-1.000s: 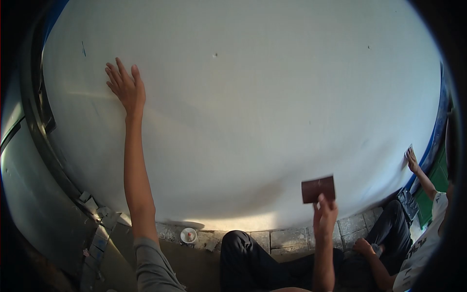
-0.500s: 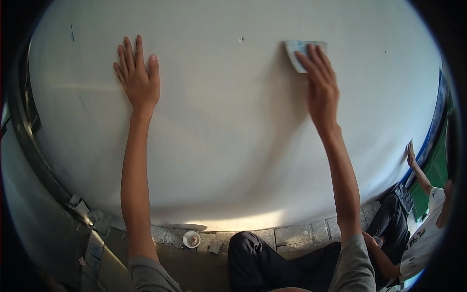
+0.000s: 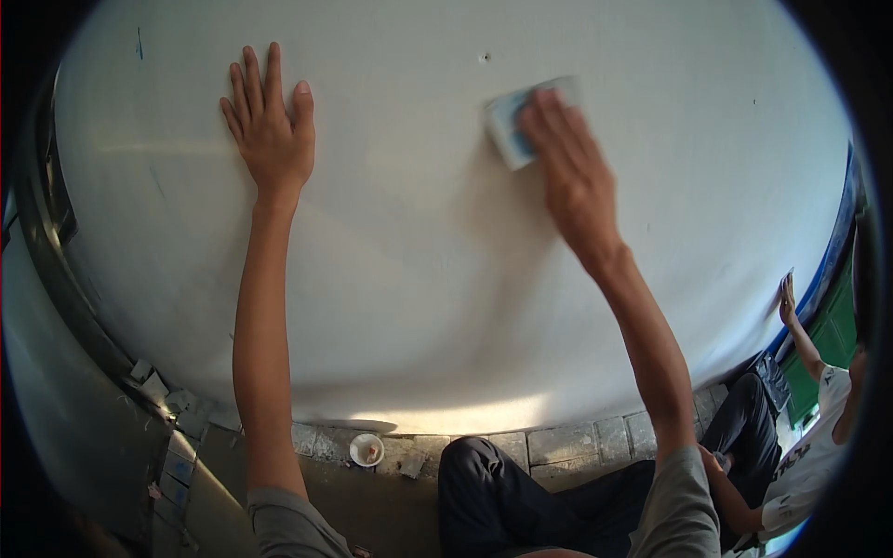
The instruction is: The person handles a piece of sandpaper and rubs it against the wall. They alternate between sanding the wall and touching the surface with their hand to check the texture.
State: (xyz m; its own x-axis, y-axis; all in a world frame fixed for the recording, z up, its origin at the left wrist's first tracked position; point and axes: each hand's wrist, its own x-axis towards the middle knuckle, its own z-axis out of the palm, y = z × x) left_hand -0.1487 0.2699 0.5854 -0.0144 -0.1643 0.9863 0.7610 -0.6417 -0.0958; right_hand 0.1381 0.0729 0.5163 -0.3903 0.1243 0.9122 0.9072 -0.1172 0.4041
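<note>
My left hand (image 3: 276,139) lies flat against the pale, smooth wall (image 3: 400,232), its fingers spread and nothing in it. Over to the right, my right hand (image 3: 577,181) presses a pale sheet of sandpaper (image 3: 509,126) with blue print on its back against the same wall. The fingers lie across the sheet and hide part of it; both are blurred by motion. A small dark mark (image 3: 485,58) shows on the wall above and left of the sheet.
A small white cup (image 3: 366,450) with something inside stands by the wall's foot on grey paving blocks (image 3: 563,446). At right, another person's hand (image 3: 788,299) touches the wall; that person sits beside me. Broken pieces (image 3: 153,386) lie at lower left.
My right hand has swept the sandpaper left and slightly down along the wall, tilting it. My left hand keeps its place on the wall, while the view has shifted slightly.
</note>
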